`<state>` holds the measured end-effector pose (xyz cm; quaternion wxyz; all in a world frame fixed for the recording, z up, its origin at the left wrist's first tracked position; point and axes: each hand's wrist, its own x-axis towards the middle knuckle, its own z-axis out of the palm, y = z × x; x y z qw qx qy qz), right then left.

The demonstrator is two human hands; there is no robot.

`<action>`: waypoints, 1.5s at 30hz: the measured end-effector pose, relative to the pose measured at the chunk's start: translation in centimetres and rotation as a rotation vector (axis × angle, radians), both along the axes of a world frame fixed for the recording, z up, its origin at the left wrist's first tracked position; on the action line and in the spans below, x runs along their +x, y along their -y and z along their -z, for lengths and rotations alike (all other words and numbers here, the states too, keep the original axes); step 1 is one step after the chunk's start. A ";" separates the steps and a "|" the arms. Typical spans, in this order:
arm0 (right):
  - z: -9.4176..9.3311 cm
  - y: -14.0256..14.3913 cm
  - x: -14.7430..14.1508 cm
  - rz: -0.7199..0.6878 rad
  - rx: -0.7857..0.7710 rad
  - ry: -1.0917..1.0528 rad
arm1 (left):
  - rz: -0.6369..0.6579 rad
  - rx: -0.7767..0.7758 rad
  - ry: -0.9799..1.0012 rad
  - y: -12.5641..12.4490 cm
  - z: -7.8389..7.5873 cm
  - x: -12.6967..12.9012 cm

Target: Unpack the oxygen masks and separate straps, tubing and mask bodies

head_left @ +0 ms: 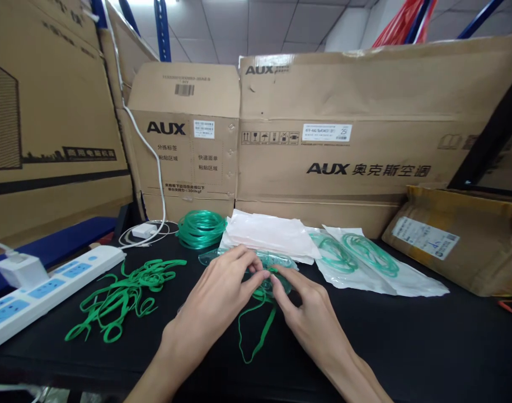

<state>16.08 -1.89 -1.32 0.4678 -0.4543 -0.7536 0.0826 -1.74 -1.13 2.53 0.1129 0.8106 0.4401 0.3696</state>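
Both hands, left hand (222,291) and right hand (310,313), pinch a green strap (256,330) onto a clear mask (276,268) mid-counter; fingers clamped; threading needs fine alignment.

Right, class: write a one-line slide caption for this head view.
Left hand and right hand pinch a clear mask with green strap.

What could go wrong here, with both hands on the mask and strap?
1. The green strap hangs in a loose loop below the left hand and right hand; it could slip free of the clear mask that the fingertips pinch.
2. The pile of loose straps lies close by and might tangle with it.
3. The power strip sits beside that pile, so a stray strap may snag its plug.
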 end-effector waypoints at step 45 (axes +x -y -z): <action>0.9 0.7 0.9 -0.234 -0.359 -0.241 | 0.144 -0.102 -0.262 -0.1 0.9 -0.9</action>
